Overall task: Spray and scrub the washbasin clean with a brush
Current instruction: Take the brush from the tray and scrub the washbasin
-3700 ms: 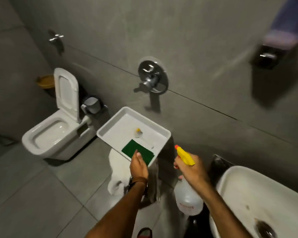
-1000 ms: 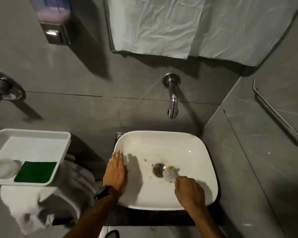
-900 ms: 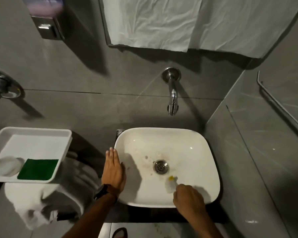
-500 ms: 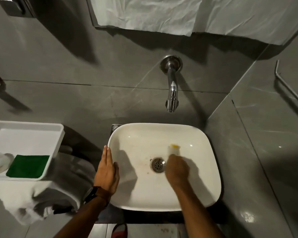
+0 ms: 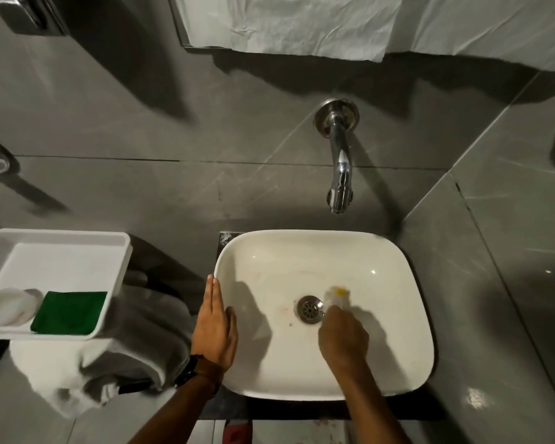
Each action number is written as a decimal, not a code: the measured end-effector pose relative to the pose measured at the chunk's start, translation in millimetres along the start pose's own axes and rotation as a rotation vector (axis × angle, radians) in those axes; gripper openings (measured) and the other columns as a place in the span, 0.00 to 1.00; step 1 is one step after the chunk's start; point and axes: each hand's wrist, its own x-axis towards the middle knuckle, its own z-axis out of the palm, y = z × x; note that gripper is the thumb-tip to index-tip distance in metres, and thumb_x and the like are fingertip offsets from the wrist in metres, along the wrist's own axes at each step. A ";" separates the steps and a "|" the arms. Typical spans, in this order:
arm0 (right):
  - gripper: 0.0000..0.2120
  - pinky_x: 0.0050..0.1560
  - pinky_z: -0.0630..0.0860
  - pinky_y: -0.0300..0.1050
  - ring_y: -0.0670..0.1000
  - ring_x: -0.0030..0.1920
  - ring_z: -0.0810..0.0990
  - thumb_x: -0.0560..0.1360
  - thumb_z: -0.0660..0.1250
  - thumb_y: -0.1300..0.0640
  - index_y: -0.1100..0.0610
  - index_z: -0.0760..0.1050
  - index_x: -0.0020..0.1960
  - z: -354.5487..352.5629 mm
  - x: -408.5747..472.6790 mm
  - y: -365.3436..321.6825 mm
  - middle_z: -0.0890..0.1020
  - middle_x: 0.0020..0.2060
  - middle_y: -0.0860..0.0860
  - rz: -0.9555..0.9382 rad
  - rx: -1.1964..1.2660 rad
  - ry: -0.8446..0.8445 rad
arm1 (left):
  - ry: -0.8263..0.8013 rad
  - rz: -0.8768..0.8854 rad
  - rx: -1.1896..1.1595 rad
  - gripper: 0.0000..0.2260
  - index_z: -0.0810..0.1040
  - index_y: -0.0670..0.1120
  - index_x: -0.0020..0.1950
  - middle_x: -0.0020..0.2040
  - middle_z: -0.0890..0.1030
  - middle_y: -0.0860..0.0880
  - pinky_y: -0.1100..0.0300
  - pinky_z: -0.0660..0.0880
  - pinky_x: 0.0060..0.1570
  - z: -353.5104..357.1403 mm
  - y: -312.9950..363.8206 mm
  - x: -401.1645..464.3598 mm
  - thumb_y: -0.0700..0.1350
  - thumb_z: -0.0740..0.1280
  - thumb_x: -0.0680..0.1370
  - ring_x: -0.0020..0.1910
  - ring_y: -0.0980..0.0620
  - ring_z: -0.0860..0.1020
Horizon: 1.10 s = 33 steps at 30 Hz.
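Washbasin, white and rounded-rectangular, sits on a dark surface with its long axis left to right. Right hand is clenched around a brush, blurred, white with a yellow tip, pointing away toward the wall just right of the drain. Left hand lies flat, fingers extended, on the basin's left rim. Left: a white tray holding a green scouring pad. Beyond, a chrome spout projects from the grey tiled wall.

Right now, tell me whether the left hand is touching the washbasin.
Touching. The head view shows the left hand lying flat on the washbasin left rim, no gap visible.
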 end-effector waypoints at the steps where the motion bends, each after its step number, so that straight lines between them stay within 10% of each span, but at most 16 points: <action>1: 0.15 0.56 0.78 0.47 0.56 0.61 0.83 0.84 0.55 0.59 0.53 0.79 0.61 5.6 -10.5 11.8 0.84 0.60 0.53 0.004 -0.004 -0.022 | 0.000 0.002 -0.007 0.29 0.46 0.46 0.81 0.82 0.48 0.50 0.59 0.56 0.74 0.0 0.5 0.5 0.51 0.53 0.83 0.78 0.55 0.52; 6: 0.14 0.57 0.78 0.50 0.58 0.61 0.83 0.82 0.56 0.59 0.54 0.79 0.61 39.7 -53.8 -50.9 0.84 0.60 0.55 -0.258 0.079 -0.136 | -0.003 0.016 0.000 0.30 0.47 0.44 0.80 0.81 0.49 0.48 0.56 0.56 0.75 0.9 1.1 0.6 0.53 0.51 0.81 0.77 0.55 0.51; 22: 0.13 0.56 0.80 0.50 0.56 0.58 0.84 0.83 0.58 0.60 0.56 0.79 0.61 34.2 -23.0 -8.2 0.85 0.58 0.54 -0.052 0.064 -0.018 | -0.006 0.013 -0.043 0.29 0.49 0.43 0.80 0.81 0.52 0.45 0.47 0.66 0.72 2.2 -1.9 -0.4 0.49 0.55 0.82 0.78 0.44 0.59; 28: 0.14 0.54 0.80 0.54 0.62 0.56 0.84 0.82 0.58 0.59 0.57 0.81 0.58 52.2 -65.1 -98.0 0.86 0.55 0.59 -0.364 0.261 -0.102 | -0.003 0.001 -0.087 0.29 0.49 0.45 0.81 0.81 0.52 0.47 0.42 0.67 0.71 -0.6 -0.5 -2.9 0.52 0.53 0.82 0.78 0.45 0.59; 33: 0.20 0.66 0.77 0.53 0.60 0.66 0.80 0.85 0.57 0.57 0.47 0.73 0.75 20.3 35.0 -124.5 0.82 0.67 0.55 -0.172 0.578 -0.025 | 0.021 -0.114 -0.155 0.27 0.49 0.52 0.80 0.80 0.57 0.49 0.42 0.68 0.70 0.9 -0.2 -4.2 0.54 0.53 0.83 0.75 0.45 0.65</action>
